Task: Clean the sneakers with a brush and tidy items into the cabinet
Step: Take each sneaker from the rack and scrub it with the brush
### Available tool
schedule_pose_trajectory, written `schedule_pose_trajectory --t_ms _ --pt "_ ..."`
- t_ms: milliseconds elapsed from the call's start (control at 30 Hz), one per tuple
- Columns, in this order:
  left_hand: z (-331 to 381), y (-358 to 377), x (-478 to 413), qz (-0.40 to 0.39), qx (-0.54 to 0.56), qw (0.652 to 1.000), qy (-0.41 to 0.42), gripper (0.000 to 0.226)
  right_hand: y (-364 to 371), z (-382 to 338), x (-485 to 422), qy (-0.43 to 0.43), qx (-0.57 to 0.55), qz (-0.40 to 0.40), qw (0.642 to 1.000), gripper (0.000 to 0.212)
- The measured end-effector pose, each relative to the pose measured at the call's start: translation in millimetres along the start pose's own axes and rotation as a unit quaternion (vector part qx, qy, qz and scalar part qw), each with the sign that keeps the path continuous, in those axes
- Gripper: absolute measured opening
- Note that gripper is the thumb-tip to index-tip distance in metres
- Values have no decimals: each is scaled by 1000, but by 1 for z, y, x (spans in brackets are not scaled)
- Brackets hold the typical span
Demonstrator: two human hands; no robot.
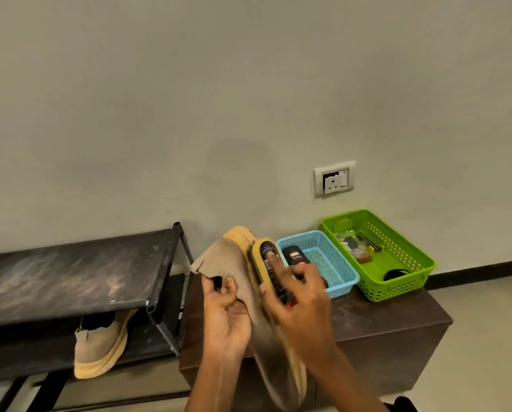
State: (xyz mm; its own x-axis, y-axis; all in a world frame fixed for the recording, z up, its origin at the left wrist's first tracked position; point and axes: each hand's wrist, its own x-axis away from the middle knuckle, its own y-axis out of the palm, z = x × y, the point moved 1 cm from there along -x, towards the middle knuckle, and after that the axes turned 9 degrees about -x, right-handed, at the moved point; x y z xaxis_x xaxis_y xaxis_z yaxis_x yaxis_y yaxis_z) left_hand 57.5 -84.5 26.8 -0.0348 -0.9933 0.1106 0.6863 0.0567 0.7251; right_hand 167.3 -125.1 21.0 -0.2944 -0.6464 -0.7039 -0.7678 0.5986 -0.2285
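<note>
My left hand [226, 310] grips a beige knit sneaker [234, 263] by its heel opening, holding it up over the dark brown cabinet [382, 322]. My right hand [299, 295] holds a yellow-backed brush [265, 260] with a black label against the sneaker's side. The sneaker's lower part is motion-blurred. The matching second sneaker [100, 346] stands toe-down on the lower shelf of the black shoe rack [70, 281] at left.
On the cabinet top sit a blue basket [335, 263] with a black polish container [293, 255] and a green basket [397, 263] with small items. A wall socket [335, 179] is above them. Floor shows at right.
</note>
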Motion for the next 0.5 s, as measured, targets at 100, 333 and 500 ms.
schedule_pose_trajectory --t_ms 100,333,500 --pt "-2 -6 -2 17 -25 1000 -5 64 10 -7 17 -46 20 -67 996 46" --pt "0 -13 -11 6 31 999 16 63 -4 12 16 68 -31 -20 997 51" --pt "0 -12 -14 67 49 995 48 55 13 1 29 84 -75 -27 993 51"
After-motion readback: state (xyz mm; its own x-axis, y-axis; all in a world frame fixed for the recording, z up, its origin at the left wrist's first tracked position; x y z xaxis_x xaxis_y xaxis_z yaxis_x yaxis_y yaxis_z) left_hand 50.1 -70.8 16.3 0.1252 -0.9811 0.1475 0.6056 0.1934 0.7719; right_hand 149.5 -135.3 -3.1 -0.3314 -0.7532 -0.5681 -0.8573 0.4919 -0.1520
